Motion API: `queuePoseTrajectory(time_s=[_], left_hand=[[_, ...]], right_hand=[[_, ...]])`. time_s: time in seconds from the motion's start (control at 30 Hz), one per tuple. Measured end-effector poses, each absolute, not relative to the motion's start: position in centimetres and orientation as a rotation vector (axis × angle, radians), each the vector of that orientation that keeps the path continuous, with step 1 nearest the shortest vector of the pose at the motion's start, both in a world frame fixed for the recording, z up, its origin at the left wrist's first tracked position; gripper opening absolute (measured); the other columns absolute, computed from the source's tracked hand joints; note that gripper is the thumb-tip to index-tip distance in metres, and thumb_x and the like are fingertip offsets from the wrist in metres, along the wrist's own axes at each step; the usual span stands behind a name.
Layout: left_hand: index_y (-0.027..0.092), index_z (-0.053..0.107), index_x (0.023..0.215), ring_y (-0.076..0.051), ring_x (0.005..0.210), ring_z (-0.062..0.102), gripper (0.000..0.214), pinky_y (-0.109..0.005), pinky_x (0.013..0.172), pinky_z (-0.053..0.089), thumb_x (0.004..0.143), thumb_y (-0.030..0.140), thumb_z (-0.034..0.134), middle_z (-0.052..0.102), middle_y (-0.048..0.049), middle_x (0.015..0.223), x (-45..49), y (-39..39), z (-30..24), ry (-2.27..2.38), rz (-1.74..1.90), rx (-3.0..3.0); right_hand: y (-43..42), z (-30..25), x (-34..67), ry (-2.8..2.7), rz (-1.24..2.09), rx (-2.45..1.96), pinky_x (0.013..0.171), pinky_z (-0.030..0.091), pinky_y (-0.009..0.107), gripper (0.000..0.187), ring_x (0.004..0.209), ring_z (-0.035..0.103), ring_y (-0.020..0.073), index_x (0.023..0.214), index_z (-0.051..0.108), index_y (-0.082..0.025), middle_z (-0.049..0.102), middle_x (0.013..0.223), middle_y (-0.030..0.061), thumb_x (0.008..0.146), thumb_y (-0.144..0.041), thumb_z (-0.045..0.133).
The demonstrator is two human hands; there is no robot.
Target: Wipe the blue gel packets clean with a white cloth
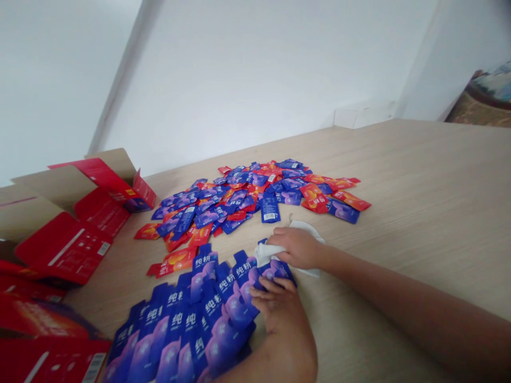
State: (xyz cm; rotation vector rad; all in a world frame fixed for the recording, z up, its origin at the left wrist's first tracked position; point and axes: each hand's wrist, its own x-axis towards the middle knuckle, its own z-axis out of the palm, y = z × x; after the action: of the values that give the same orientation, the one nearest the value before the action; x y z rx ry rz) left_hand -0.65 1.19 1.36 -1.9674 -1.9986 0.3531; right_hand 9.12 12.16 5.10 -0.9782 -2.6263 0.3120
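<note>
My right hand [297, 247] is closed on a white cloth [265, 253], pressing it against the top end of a blue-purple pouch [275, 270]. Part of the cloth spreads under and behind the hand on the table. Just below, my left hand [275, 303] lies flat with fingers apart on the lower part of that same pouch. Beside it to the left, several blue-purple pouches [215, 314] overlap in rows, printed sides up. My left wrist hides some of their lower edge.
Behind the hands is a loose pile of blue and red-orange pouches [239, 197] on the wooden table [399, 213]. Open red cardboard boxes [75, 244] stand along the left side. A white box [363, 115] sits by the wall at the far edge.
</note>
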Motion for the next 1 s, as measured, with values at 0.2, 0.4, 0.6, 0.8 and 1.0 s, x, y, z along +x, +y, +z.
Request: queuePoseTrajectory(time_s=[0.2, 0.4, 0.6, 0.8, 1.0], left_hand=[[0.013, 0.058, 0.114, -0.039, 0.098, 0.060, 0.038, -0.049, 0.070, 0.052, 0.077, 0.009, 0.053, 0.063, -0.0215, 0.113, -0.5, 1.0, 1.7, -1.946, 0.406, -1.942], [0.011, 0.060, 0.111, -0.038, 0.097, 0.061, 0.035, -0.049, 0.070, 0.052, 0.077, 0.006, 0.051, 0.061, -0.0237, 0.116, -0.6, 1.1, 1.4, -1.959, 0.412, -1.935], [0.012, 0.059, 0.113, -0.039, 0.098, 0.060, 0.035, -0.050, 0.070, 0.051, 0.078, 0.012, 0.052, 0.062, -0.0226, 0.114, -0.5, 1.0, 1.4, -1.917, 0.441, -1.920], [0.012, 0.056, 0.118, -0.045, 0.104, 0.054, 0.045, -0.062, 0.074, 0.046, 0.073, 0.017, 0.060, 0.058, -0.0261, 0.119, -0.5, 0.9, 1.6, -2.047, 0.405, -1.988], [0.014, 0.058, 0.115, -0.048, 0.104, 0.053, 0.043, -0.067, 0.072, 0.045, 0.073, 0.022, 0.061, 0.057, -0.0263, 0.121, -0.5, 1.0, 1.5, -2.075, 0.396, -1.986]], right_hand=[[11.7, 4.8, 8.4, -2.752, 0.362, -0.873, 0.069, 0.036, 0.028, 0.018, 0.081, 0.053, 0.0189, 0.093, 0.061, -0.017, 0.057, 0.090, 0.0063, 0.082, -0.027, 0.051], [13.1, 4.4, 9.2, -2.663, 0.333, -1.064, 0.075, 0.036, 0.029, 0.024, 0.088, 0.053, 0.0202, 0.104, 0.060, -0.017, 0.057, 0.092, 0.0070, 0.084, -0.026, 0.050], [11.7, 5.2, 9.1, -2.650, 0.309, -0.919, 0.074, 0.036, 0.029, 0.023, 0.086, 0.051, 0.0193, 0.101, 0.060, -0.017, 0.055, 0.092, 0.0067, 0.084, -0.025, 0.048], [12.1, 4.5, 8.5, -2.734, 0.327, -0.969, 0.073, 0.036, 0.030, 0.022, 0.085, 0.052, 0.0204, 0.099, 0.060, -0.017, 0.056, 0.092, 0.0073, 0.082, -0.028, 0.050], [12.8, 4.8, 9.4, -2.634, 0.217, -1.092, 0.075, 0.035, 0.031, 0.020, 0.087, 0.052, 0.0209, 0.098, 0.059, -0.017, 0.056, 0.091, 0.0070, 0.084, -0.026, 0.049]])
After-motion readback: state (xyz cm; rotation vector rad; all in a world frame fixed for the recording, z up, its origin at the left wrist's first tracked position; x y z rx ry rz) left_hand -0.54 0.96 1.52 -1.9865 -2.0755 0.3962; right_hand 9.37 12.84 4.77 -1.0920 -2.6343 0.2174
